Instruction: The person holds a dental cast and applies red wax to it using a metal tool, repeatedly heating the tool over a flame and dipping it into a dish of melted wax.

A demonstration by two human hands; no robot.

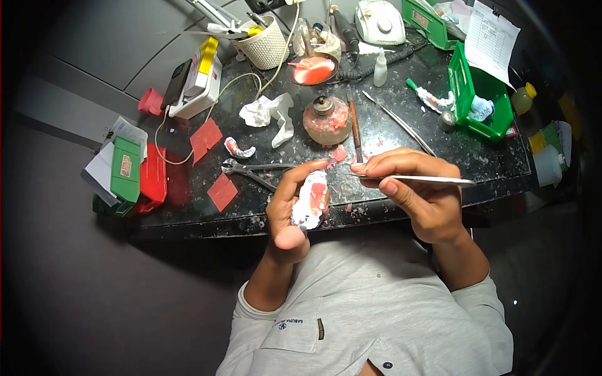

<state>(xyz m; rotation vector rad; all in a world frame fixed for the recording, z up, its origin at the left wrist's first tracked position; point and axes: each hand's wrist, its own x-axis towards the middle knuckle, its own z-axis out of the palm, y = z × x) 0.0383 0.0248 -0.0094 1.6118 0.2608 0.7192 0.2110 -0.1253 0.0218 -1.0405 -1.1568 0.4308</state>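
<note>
My left hand (282, 210) is wrapped round a white plaster dental cast (303, 210) bearing a patch of pink wax (318, 194), held just over the table's front edge. To its right, my right hand (433, 197) pinches a slim metal hand instrument (433, 180) between thumb and fingers. The instrument lies nearly level, and its left tip shows only partly by the fingertips, apart from the cast. Pliers (260, 167) lie behind my left hand. Beyond both hands stands a glass spirit burner (327, 126) smeared with pink wax.
Pink wax sheets (205, 140) and a smaller cast (239, 149) lie left, near crumpled tissue (266, 114). A brown-handled tool (355, 122) and metal tweezers (401, 123) lie behind my right hand. Farther back are a pan of pink wax (313, 70), a dropper bottle (380, 70) and a green bin (489, 128).
</note>
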